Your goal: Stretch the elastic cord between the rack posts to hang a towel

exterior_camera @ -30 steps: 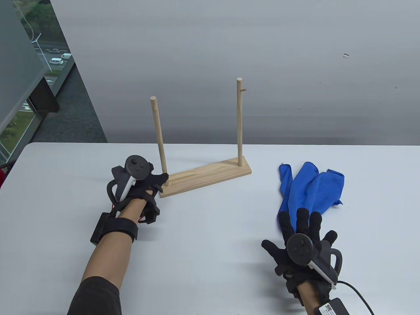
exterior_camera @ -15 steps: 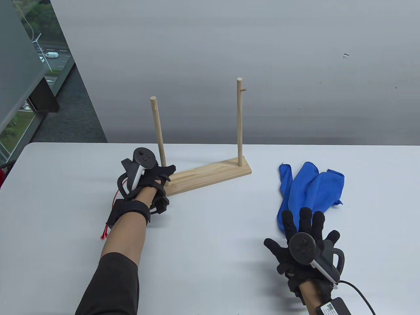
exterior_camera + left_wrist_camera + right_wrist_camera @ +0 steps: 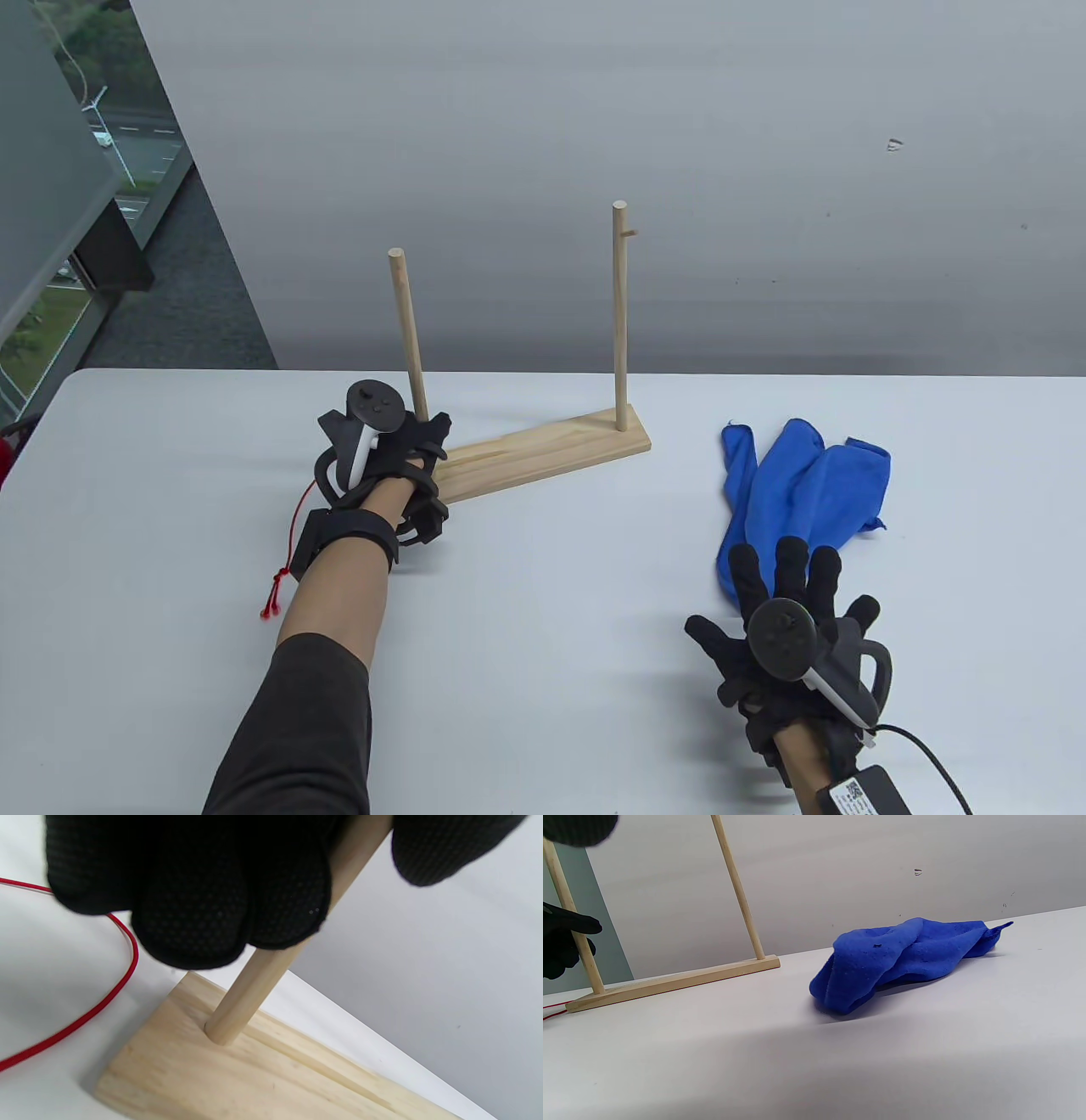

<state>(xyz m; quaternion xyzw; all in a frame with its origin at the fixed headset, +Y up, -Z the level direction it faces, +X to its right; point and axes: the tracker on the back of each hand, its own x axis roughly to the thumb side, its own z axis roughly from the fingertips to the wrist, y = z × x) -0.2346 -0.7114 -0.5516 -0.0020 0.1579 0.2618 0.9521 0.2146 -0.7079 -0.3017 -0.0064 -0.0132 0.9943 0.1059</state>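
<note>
From the table view, the wooden rack (image 3: 543, 454) stands on the white table (image 3: 543, 594), a flat base with two upright posts; the left hand (image 3: 386, 458) is at the foot of the left post (image 3: 405, 331), its fingers curled about the dowel; a red elastic cord (image 3: 284, 560) trails from under that wrist down to a knotted end on the table, and neither post carries any of it; the right post (image 3: 620, 314) stands bare with a small peg near its top; the blue towel (image 3: 802, 492) lies crumpled to the right of the rack, well apart from it; the right hand (image 3: 785, 637) lies flat with fingers spread, fingertips at the towel's near edge, though I cannot tell whether they touch it.

In the left wrist view, gloved fingers (image 3: 191, 891) wrap the post (image 3: 254, 988) just above where it enters the base (image 3: 237, 1073); the cord (image 3: 102, 1001) curves over the table beside the base.

In the right wrist view, the towel (image 3: 899, 959) sits bunched on the table; the rack (image 3: 670, 982) stands behind on the left, with the other hand (image 3: 564, 942) clasping its far post.
</note>
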